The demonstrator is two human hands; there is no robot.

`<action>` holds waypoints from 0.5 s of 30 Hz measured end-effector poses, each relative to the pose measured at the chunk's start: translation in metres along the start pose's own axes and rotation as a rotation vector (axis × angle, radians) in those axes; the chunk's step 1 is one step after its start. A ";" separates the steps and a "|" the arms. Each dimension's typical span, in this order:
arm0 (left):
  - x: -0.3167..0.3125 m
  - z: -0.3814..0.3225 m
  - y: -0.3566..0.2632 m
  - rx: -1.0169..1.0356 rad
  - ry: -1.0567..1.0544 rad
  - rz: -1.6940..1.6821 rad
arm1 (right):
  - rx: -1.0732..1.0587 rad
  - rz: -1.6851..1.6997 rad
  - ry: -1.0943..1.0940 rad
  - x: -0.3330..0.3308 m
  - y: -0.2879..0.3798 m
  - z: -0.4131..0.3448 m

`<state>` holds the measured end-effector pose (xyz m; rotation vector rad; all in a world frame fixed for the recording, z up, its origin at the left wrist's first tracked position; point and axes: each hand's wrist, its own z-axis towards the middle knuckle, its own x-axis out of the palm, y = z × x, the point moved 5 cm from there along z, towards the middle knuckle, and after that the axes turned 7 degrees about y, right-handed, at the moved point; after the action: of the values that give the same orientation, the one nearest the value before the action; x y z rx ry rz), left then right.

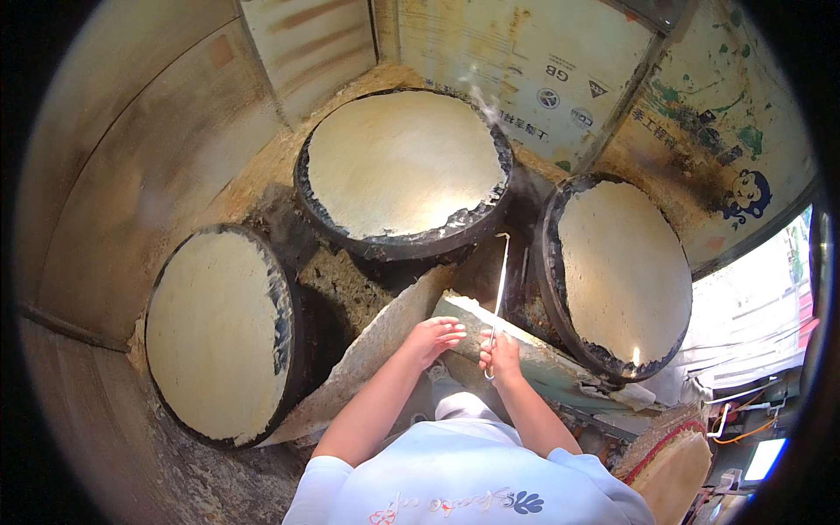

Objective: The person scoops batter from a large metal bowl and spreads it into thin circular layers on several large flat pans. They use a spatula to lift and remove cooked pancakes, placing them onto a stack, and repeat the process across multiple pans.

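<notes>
In my right hand [502,354] is a thin metal rod [503,282], pointing away from me with a short bent tip near the middle griddle's front rim. My left hand [436,338] is beside it, fingers loosely spread, holding nothing. A thin pale sheet of batter or flatbread [400,157] covers most of the round middle griddle [420,249]; its edge is ragged against the dark metal. Similar pale sheets lie on the left griddle [293,354] and the right griddle [548,282].
Two upright boards with rough edges, one on the left [380,328] and one on the right [531,338], meet near my hands. Stained wall panels [525,72] enclose the griddles. Steam [485,105] rises behind the middle one. A stack of round thin flatbreads [676,469] sits at lower right.
</notes>
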<state>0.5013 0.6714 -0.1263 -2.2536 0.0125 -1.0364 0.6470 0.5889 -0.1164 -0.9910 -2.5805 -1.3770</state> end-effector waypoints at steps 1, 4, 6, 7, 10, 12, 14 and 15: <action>0.010 0.014 -0.003 0.001 0.001 -0.016 | 0.010 0.024 0.014 0.001 0.004 0.005; 0.026 0.058 -0.005 -0.032 -0.026 -0.070 | 0.058 0.056 0.048 0.011 0.018 0.013; 0.040 0.081 0.000 -0.092 0.012 -0.058 | 0.098 0.036 0.090 0.020 0.023 0.006; 0.051 0.084 -0.002 -0.137 0.022 -0.045 | 0.117 0.025 0.116 0.024 0.025 0.002; 0.068 0.107 0.009 -0.281 0.119 -0.085 | 0.139 -0.051 0.125 0.028 0.033 -0.004; 0.066 0.110 0.012 -0.330 0.106 -0.201 | 0.178 -0.091 0.129 0.030 0.039 -0.006; 0.071 0.104 0.013 -0.276 0.063 -0.310 | 0.214 -0.118 0.122 0.032 0.044 -0.007; 0.077 0.099 0.009 -0.270 0.045 -0.302 | 0.220 -0.125 0.110 0.032 0.046 -0.009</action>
<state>0.6244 0.6985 -0.1267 -2.5290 -0.1842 -1.3097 0.6451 0.6169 -0.0669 -0.7122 -2.6768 -1.1040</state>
